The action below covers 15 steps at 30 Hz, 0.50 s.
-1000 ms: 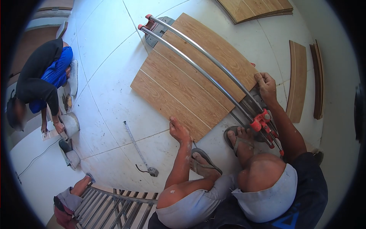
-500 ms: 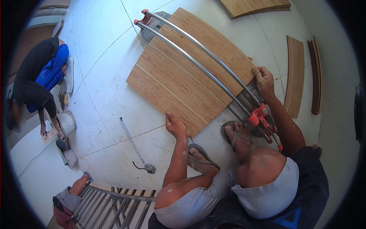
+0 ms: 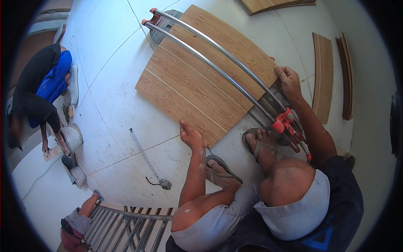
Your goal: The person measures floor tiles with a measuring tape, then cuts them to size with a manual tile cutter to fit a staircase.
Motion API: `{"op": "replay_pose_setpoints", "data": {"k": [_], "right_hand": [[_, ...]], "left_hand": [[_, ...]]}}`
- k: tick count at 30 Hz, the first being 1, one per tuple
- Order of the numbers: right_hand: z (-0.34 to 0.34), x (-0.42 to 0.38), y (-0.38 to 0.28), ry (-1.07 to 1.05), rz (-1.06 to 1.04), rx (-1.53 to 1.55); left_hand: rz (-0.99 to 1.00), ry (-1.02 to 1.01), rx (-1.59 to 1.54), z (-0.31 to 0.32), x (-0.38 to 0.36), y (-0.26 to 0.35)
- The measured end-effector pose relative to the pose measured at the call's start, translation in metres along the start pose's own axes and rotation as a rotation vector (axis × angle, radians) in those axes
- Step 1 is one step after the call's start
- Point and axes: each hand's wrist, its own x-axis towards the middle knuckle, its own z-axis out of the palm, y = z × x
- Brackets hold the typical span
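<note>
A large wood-look tile [image 3: 193, 80] with pale lines lies on a manual tile cutter, under its two metal rails [image 3: 218, 65]. My left hand [image 3: 192, 135] grips the tile's near edge between thumb and fingers. At the right corner of the tile, my right hand [image 3: 289, 82] pinches the edge. The cutter's red carriage and handle [image 3: 284, 122] sit at the near end of the rails, just below my right hand. The cutter's grey base shows at the far end and beneath the tile's near right side.
A tape measure [image 3: 165, 184] lies partly extended on the floor. Cut tile strips [image 3: 322, 77] rest at the right, and stacked tiles [image 3: 273, 4] at the top. One person [image 3: 42, 84] bends over at the left; another is near a metal ladder [image 3: 126, 224].
The view has shifted slightly, moving the floor items a little in the picture. Both hands keep their hold on the tile, which stays under the rails.
</note>
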Motion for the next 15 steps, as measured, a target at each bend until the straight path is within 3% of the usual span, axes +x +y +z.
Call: {"op": "replay_pose_setpoints", "data": {"k": [15], "right_hand": [[-0.007, 0.005, -0.003, -0.103, 0.004, -0.012]], "left_hand": [[-0.068, -0.041, -0.02, 0.003, -0.005, 0.008]]}}
